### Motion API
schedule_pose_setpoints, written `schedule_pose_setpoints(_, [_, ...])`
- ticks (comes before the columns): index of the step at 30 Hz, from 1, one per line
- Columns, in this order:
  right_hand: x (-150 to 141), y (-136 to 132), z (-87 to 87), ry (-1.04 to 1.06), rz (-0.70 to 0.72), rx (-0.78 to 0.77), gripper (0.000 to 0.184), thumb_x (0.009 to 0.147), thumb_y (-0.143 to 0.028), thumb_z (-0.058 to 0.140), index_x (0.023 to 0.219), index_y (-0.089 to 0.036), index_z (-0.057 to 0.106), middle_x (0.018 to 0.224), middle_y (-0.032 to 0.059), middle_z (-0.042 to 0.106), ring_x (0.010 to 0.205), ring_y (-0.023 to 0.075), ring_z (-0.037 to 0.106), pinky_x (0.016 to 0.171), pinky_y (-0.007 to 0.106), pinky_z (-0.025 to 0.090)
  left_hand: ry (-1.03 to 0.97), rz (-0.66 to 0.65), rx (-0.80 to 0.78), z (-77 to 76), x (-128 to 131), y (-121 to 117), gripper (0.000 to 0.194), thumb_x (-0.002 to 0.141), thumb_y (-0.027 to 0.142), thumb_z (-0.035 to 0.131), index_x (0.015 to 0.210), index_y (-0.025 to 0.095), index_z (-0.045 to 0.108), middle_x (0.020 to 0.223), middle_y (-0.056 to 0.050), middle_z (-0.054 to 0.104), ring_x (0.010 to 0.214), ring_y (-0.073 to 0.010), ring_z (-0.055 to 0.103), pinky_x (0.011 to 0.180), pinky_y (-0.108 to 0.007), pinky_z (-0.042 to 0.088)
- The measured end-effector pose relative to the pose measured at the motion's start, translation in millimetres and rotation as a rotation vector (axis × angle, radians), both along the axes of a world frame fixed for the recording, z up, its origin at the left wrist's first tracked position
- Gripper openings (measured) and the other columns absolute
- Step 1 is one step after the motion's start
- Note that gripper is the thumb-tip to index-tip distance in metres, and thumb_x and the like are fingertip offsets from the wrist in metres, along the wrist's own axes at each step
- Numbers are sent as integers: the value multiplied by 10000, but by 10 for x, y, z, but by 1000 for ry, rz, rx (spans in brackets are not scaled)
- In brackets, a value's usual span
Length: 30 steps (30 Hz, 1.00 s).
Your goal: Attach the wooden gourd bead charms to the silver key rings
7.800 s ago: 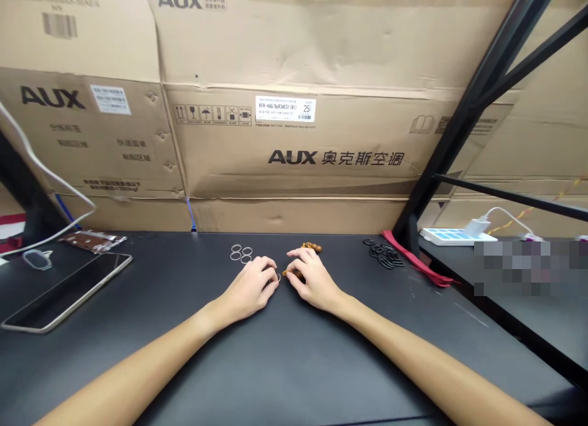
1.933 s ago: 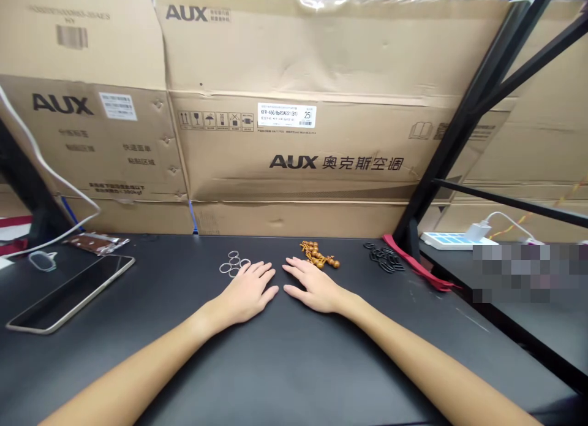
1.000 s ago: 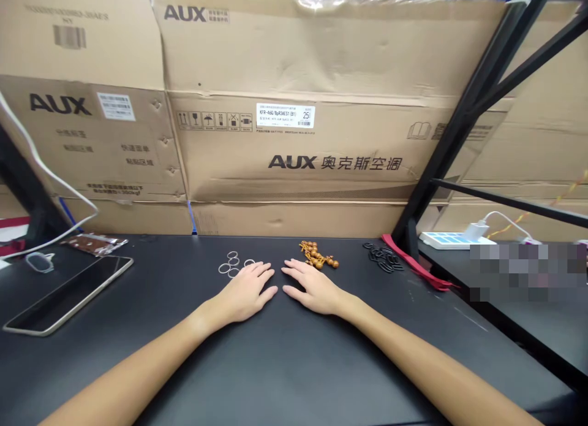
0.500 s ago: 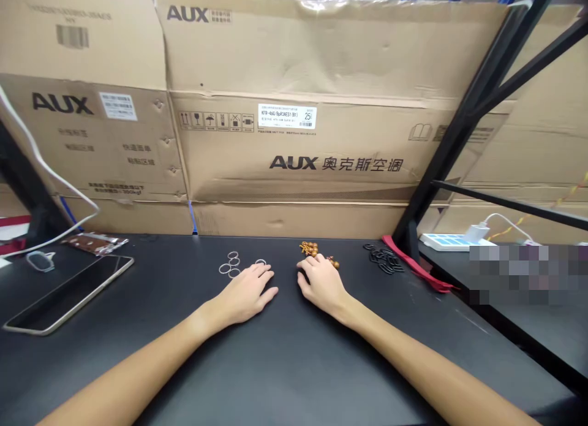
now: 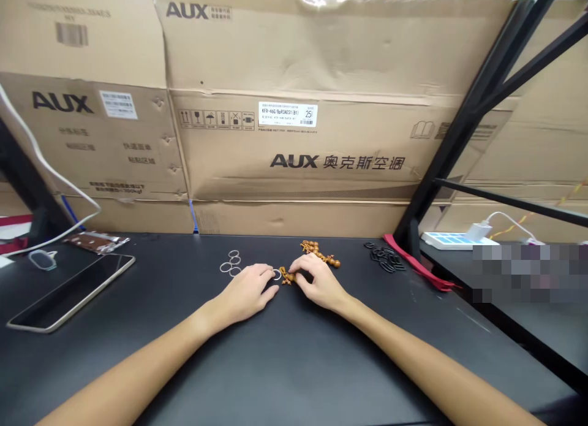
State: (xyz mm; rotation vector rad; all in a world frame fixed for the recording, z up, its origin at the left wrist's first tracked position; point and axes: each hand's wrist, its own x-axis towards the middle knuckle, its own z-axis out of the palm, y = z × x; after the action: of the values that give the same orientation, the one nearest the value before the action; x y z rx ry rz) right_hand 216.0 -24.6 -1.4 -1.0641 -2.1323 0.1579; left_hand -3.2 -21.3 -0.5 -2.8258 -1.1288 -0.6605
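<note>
My left hand lies low over the black table, thumb apart from the other fingers. Its fingertips touch or nearly touch a silver key ring. Just right of that ring, my right hand pinches a brown gourd-shaped pendant, whose looped cord end points left; the rest is hidden by the fingers. Behind the right hand lies a small pile of similar gourd pendants. More key rings rest flat beyond the left hand, one partly covered by it.
Several black loops or clasps are heaped at the right, beside a red strap and the black frame post. A phone lies on the left. Cardboard boxes wall off the back; a power strip sits far right.
My right hand has drawn a gourd pendant from the pile toward the left and nearer to me. One key ring has shifted right at the left hand's fingertips.
</note>
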Motion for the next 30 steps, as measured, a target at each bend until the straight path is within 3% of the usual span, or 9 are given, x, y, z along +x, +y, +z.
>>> schedule_pose_setpoints(4, [-14,12,-59,-115,-99,-45,134,837,-262,582,933,-198,652,942,62,637,907,222,544,856,396,446,-3,-5,-6,28,14,-7,244,931,319,475,1058,182,632,1086,-88,660,997,-233,618,898,-366,486])
schedule_pose_setpoints(13, [-14,-8,-42,-165,-100,-67,180,752,-116,569,890,-205,642,946,42,626,919,219,509,858,390,424,43,44,12,70,34,6,221,920,320,504,841,180,656,818,-54,673,781,-202,625,759,-320,471])
schedule_pose_setpoints(20, [-59,-42,-55,-169,-92,-49,140,854,-295,589,952,-223,659,995,47,618,948,211,501,864,391,419,195,-53,154,75,58,5,286,971,255,397,780,161,589,767,-76,632,778,-220,598,731,-339,437])
schedule_pose_setpoints(26, [-77,-32,-74,-185,-76,-42,160,809,-137,541,894,-219,649,987,45,613,934,213,498,835,380,406,265,-43,233,89,72,-22,304,983,216,332,793,154,561,772,-84,610,736,-227,571,690,-353,429])
schedule_pose_setpoints(30, [-80,-37,-64,-163,-62,-57,129,778,-132,570,860,-213,628,993,38,613,937,210,495,837,378,401,245,-19,207,107,62,-23,293,984,221,332,822,151,566,788,-81,604,734,-226,564,690,-353,433])
